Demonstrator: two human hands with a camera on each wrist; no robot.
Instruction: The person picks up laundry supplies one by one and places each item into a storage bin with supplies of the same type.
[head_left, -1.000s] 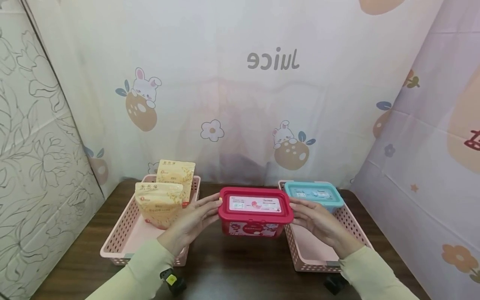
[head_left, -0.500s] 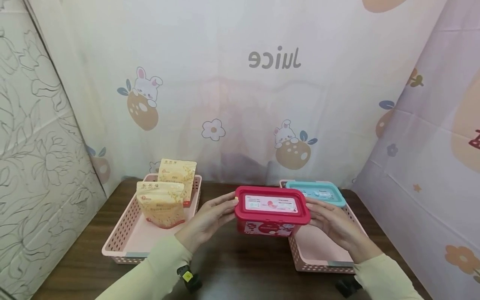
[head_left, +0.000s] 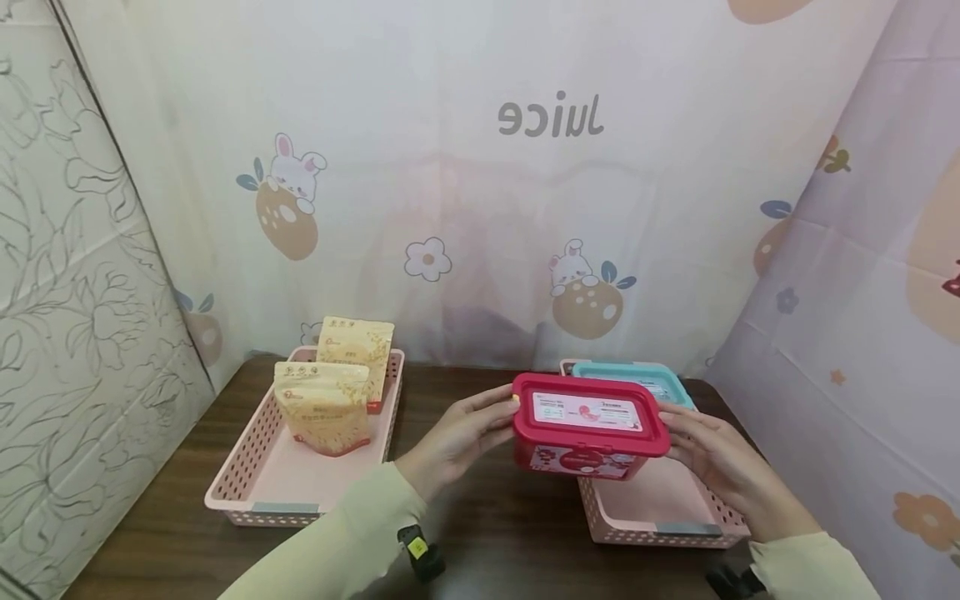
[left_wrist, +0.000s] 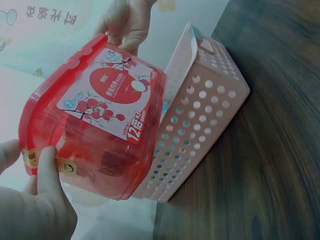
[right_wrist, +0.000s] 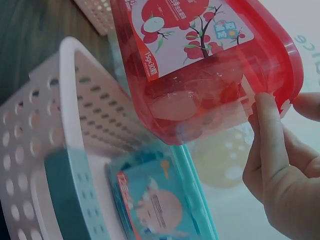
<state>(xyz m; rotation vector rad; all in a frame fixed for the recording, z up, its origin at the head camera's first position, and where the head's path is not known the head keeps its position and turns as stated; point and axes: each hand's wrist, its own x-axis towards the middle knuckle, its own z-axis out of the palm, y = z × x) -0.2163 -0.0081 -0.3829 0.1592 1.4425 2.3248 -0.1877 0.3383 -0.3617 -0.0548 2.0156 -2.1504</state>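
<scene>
Between my two hands hangs a red lidded plastic box (head_left: 588, 417), its see-through body bearing a fruit-printed label. My left hand (head_left: 468, 437) grips its left end, thumb and fingers on the lid rim and side, as the left wrist view shows. The right end is held by my right hand (head_left: 716, 454). The box is above the table and partly over the left edge of the right pink basket (head_left: 652, 532). Inside that basket, at the back, sits a turquoise lidded box (right_wrist: 155, 200), partly hidden behind the red one in the head view.
Another pink basket (head_left: 247, 500) stands on the left with two yellow pouches upright in it, a front pouch (head_left: 324, 412) and a rear pouch (head_left: 356, 346). Dark wood table (head_left: 487, 533) lies between the baskets. Printed curtains (head_left: 480, 208) enclose the back and sides.
Both hands have carried the red box to the right, from between the baskets to partly over the right basket. It now covers part of the turquoise box. The pouches have stayed put.
</scene>
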